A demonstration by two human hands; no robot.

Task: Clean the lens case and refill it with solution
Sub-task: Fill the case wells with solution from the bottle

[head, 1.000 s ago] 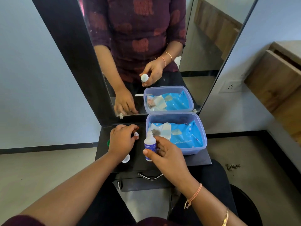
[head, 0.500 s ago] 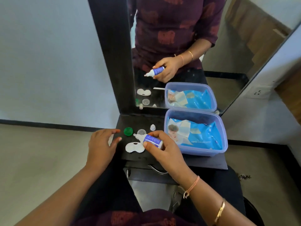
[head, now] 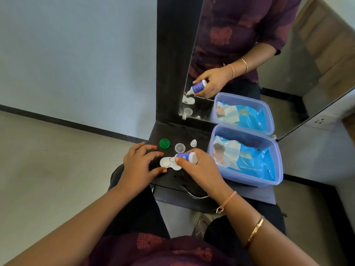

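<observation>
Two-well lens case of white plastic point(head: 166, 163): flat on the black surface point(head: 172, 134), both round wells uncapped and facing up.

Small white solution bottle with blue-violet label point(head: 186, 156): directly above the lens case, tipped over, nozzle pointing down and left at the case's left well. Any liquid coming out too small to tell.

Right hand point(head: 199, 169): just right of the lens case, fingers and thumb curled round the solution bottle, thumb tip covering part of the case's right well. Thin pink cord point(head: 227, 201) and gold-coloured bangle point(head: 255, 230) on that arm.

Left hand point(head: 141, 166): just left of the lens case, holding nothing, fingers spread and nearly straight, index tip and thumb tip just beside the left well. Contact with the case not discernible.

Round green screw cap point(head: 164, 143): behind the lens case and to its left, apart from it.

Round translucent cap point(head: 180, 147): just behind the lens case.

Small white pointed bottle cap point(head: 193, 143): behind the lens case and to its right, upright.

Lidless translucent lilac-blue plastic tub point(head: 247, 181): right of the lens case, beyond the right hand, with a soft blue pack of wipes point(head: 253, 162) inside.

Black-framed mirror point(head: 278, 96): behind the lens case, reflecting case, bottle and tub.

Curved metal drawer handle point(head: 194, 195): in front of and below the lens case.
</observation>
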